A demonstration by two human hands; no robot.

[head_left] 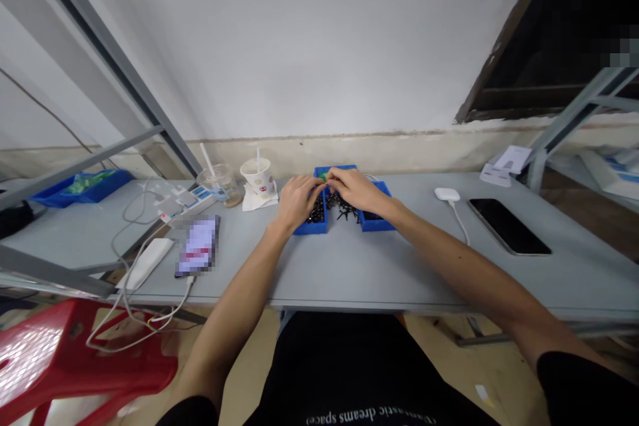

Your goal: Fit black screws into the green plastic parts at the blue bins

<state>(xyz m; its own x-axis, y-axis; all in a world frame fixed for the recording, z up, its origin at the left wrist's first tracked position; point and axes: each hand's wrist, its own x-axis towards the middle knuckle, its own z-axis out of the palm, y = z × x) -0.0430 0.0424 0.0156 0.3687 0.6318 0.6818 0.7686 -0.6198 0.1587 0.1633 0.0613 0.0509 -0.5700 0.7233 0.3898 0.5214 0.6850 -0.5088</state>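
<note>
**Both hands meet over the blue bins, a green piece at the fingertips**

On my feed, the left hand (299, 203) and right hand (355, 190) come together above a group of blue plastic bins. Their fingers (319, 185) are drawn in narrow around a small green piece (323, 176). From this distance I cannot tell which hand holds it. The rear blue bin (335, 170) sits just beyond the hands, with the left blue bin (309, 227) and right blue bin (375, 224) nearer me. Small dark pellets (315, 213) fill the left bin, and spiky black parts (344, 208) lie in a heap between the front bins. Plenty of these dark pieces remain in place, while only the green one is up at the fingertips.

The bins sit near the counter's (424, 266) rear edge, against the wall, with a wide stretch of grey surface between them and the front edge. A black smartphone (509, 226) lies well off to the right, and a paper cup (258, 176) stands just beyond the left hand.
</note>
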